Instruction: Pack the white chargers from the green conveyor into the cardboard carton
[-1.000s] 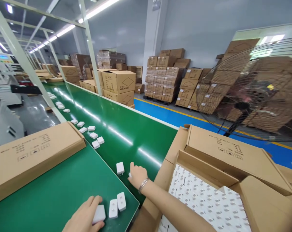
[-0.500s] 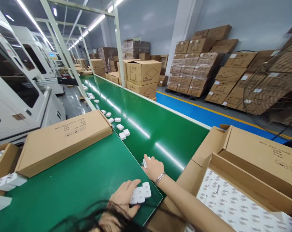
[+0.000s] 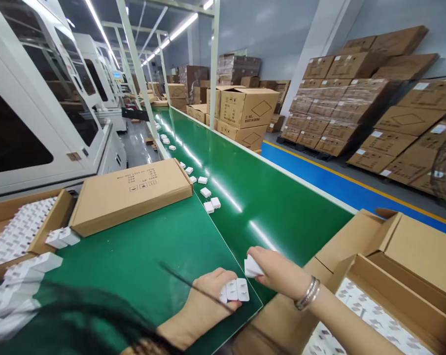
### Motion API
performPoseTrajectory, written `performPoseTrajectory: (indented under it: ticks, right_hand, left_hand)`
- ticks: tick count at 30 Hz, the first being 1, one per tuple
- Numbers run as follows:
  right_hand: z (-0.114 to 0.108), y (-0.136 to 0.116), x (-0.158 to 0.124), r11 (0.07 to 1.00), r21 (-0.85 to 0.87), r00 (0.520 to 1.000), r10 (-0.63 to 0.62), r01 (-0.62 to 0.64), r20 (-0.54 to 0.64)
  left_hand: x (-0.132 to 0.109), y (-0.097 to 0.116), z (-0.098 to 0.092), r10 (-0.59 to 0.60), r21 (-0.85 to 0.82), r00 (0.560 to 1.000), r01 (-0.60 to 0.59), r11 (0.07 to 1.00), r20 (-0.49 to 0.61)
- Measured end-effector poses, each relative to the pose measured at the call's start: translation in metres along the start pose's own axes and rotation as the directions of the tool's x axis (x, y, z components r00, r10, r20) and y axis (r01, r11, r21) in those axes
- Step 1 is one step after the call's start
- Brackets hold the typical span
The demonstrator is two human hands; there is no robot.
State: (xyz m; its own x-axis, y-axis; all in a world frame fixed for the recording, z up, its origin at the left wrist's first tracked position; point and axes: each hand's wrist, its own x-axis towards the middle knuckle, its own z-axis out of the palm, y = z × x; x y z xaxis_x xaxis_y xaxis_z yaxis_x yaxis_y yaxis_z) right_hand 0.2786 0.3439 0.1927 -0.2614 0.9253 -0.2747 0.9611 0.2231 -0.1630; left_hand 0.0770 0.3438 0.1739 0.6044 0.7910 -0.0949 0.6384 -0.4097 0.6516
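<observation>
My left hand (image 3: 214,296) is closed around a short row of white charger plugs (image 3: 232,290) at the corner of the green table. Metal prongs point up from them, and part of the row is hidden by the fingers. Just right of it, my right hand (image 3: 276,270) pinches another white charger plug (image 3: 253,266) over the belt's near edge; a second one may be behind it. A small gap separates the two hands' plugs. Loose charger plugs (image 3: 205,192) lie along the left side of the green conveyor belt (image 3: 282,197).
A closed flat carton (image 3: 134,197) lies on the table's far side. Left of it is an open carton (image 3: 60,212) filled with plugs, with a pile of plugs (image 3: 19,286) nearby. At right stands another open carton (image 3: 403,296) holding plugs in rows. Dark hair strands cross the lower view.
My right hand has lifted a charger plug off the belt and brought it toward the left hand. My left fingers have closed more firmly around the row. The view has swung left.
</observation>
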Motion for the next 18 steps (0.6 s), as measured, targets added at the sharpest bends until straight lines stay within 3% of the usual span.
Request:
performPoseTrajectory:
  ticks: [4, 10, 18]
  right_hand:
    - [-0.008, -0.023, -0.008, 0.996, -0.066, 0.996, -0.061, 0.065, 0.061]
    - [0.001, -0.055, 0.001, 0.982, -0.139, 0.990, -0.117, 0.127, 0.076]
    - [0.007, -0.051, -0.010, 0.957, -0.083, 0.959, -0.283, 0.279, -0.033]
  left_hand:
    - [-0.007, -0.007, -0.003, -0.044, -0.062, 0.999, 0.044, 0.997, -0.001]
    - [-0.022, -0.025, -0.006, -0.096, -0.125, 0.994, 0.089, 0.988, -0.057]
    - [-0.029, -0.034, 0.004, -0.130, -0.300, 0.988, 0.100, 0.949, -0.080]
